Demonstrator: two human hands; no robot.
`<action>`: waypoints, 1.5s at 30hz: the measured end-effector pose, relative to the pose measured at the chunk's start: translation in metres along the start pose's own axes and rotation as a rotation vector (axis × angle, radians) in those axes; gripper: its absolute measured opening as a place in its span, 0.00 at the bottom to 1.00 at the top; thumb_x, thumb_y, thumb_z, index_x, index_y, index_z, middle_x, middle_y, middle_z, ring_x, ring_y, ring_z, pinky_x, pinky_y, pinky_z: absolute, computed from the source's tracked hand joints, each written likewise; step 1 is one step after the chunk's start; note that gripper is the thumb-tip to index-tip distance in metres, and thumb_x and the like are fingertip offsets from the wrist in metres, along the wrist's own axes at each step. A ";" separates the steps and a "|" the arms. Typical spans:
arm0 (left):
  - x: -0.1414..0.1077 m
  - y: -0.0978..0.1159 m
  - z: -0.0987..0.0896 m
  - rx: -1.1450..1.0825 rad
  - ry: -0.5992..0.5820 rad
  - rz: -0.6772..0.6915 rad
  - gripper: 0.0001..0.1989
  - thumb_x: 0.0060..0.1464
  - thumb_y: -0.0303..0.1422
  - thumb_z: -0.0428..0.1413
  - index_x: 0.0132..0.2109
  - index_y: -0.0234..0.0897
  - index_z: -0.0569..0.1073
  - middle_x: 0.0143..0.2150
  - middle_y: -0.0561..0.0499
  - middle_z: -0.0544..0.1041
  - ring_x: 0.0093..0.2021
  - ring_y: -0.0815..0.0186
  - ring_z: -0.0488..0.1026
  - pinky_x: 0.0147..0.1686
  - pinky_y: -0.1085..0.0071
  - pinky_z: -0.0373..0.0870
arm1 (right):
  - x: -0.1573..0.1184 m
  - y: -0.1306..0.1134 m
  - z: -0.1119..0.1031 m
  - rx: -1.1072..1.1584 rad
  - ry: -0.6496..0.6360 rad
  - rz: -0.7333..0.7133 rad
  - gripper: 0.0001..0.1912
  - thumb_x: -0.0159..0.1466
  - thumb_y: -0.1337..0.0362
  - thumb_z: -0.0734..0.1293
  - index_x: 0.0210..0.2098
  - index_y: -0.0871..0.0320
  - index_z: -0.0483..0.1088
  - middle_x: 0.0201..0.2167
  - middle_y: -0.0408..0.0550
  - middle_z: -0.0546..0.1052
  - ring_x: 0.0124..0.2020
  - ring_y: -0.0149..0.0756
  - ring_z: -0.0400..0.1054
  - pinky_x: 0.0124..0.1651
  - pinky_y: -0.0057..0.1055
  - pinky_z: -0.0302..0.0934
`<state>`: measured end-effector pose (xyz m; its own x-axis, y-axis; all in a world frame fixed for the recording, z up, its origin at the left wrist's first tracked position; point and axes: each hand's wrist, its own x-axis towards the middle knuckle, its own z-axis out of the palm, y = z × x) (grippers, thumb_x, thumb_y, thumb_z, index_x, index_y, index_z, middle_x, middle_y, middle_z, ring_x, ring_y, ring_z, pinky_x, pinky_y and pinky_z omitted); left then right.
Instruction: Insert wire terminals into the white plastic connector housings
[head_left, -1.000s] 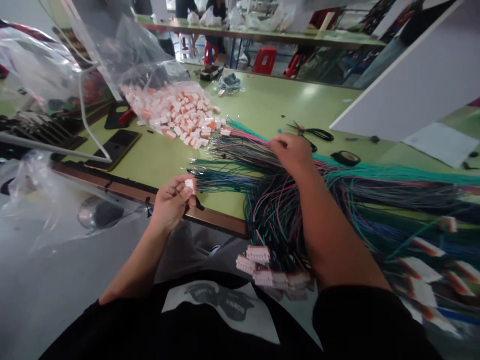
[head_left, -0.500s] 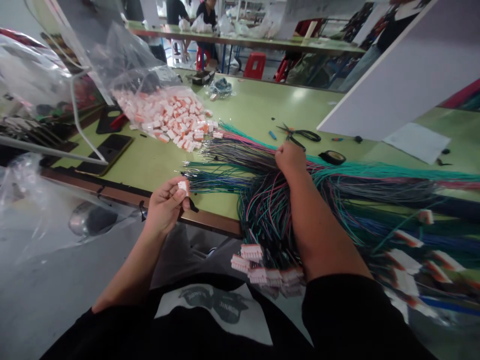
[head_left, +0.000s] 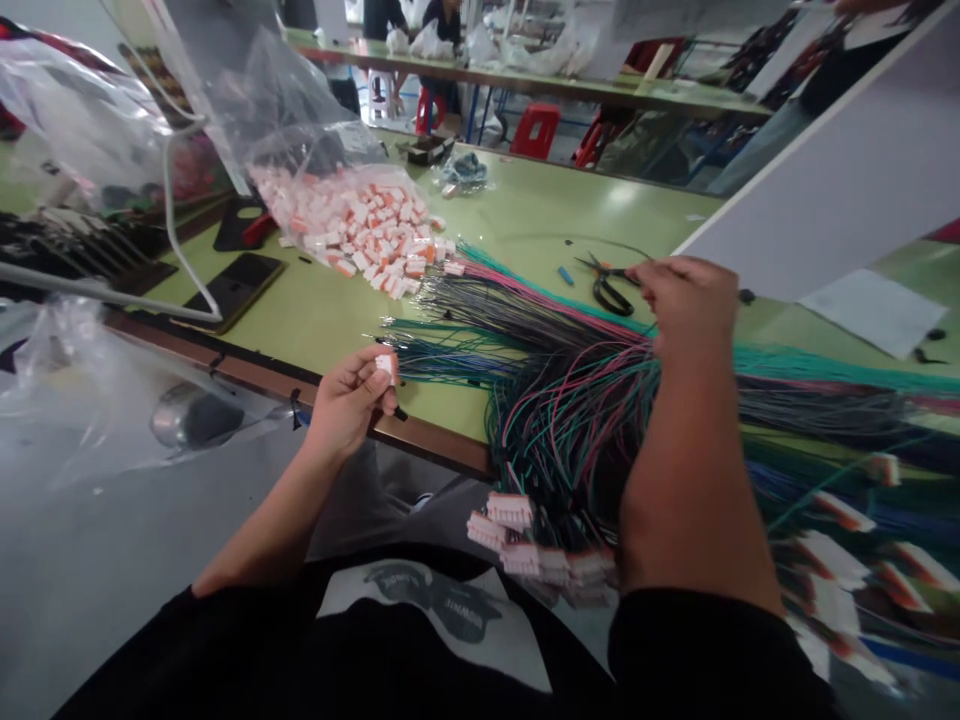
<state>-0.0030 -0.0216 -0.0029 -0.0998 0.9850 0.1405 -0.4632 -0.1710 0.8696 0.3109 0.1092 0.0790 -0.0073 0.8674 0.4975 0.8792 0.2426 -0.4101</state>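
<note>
While the left hand (head_left: pixel 346 402) pinches a small white-and-orange plastic connector (head_left: pixel 385 366), the right hand (head_left: pixel 690 300) curls near black-handled metal scissors (head_left: pixel 602 270); I cannot tell what it grips.

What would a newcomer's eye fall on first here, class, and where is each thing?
Most striking is the heap of white-and-orange connectors, spilling from a clear plastic bag onto the green table. Next come the green, pink and dark wires, spread across it beneath the right forearm. Near the table's front edge, the left hand pinches a small connector.
</note>
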 end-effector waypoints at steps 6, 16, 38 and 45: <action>0.004 -0.004 -0.004 0.010 -0.028 -0.064 0.16 0.43 0.37 0.66 0.40 0.37 0.76 0.22 0.58 0.72 0.17 0.77 0.67 0.17 0.80 0.63 | -0.042 -0.098 0.013 0.337 -0.426 -0.239 0.11 0.59 0.59 0.64 0.35 0.54 0.77 0.30 0.44 0.78 0.31 0.33 0.69 0.34 0.31 0.60; 0.006 0.001 -0.007 0.029 -0.181 -0.137 0.16 0.45 0.36 0.64 0.41 0.36 0.75 0.25 0.57 0.71 0.19 0.77 0.68 0.19 0.79 0.64 | -0.078 -0.138 0.049 0.487 -0.565 -0.335 0.08 0.58 0.65 0.62 0.28 0.57 0.73 0.25 0.42 0.76 0.26 0.29 0.65 0.31 0.27 0.56; 0.006 0.004 -0.002 -0.001 -0.161 -0.162 0.15 0.44 0.35 0.65 0.40 0.35 0.74 0.23 0.59 0.71 0.18 0.78 0.67 0.17 0.81 0.61 | -0.087 -0.142 0.057 0.200 -0.465 -0.433 0.07 0.53 0.70 0.59 0.20 0.57 0.64 0.20 0.43 0.70 0.23 0.29 0.60 0.29 0.27 0.49; 0.005 0.005 -0.001 0.029 -0.146 -0.168 0.16 0.44 0.35 0.65 0.40 0.35 0.74 0.22 0.58 0.71 0.18 0.77 0.67 0.18 0.80 0.61 | -0.088 -0.145 0.056 0.147 -0.442 -0.406 0.07 0.53 0.70 0.59 0.20 0.57 0.64 0.19 0.43 0.68 0.23 0.29 0.57 0.28 0.28 0.47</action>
<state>-0.0064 -0.0178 0.0014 0.1064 0.9927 0.0573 -0.4368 -0.0051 0.8995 0.1576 0.0223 0.0520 -0.5518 0.7836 0.2853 0.6902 0.6212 -0.3712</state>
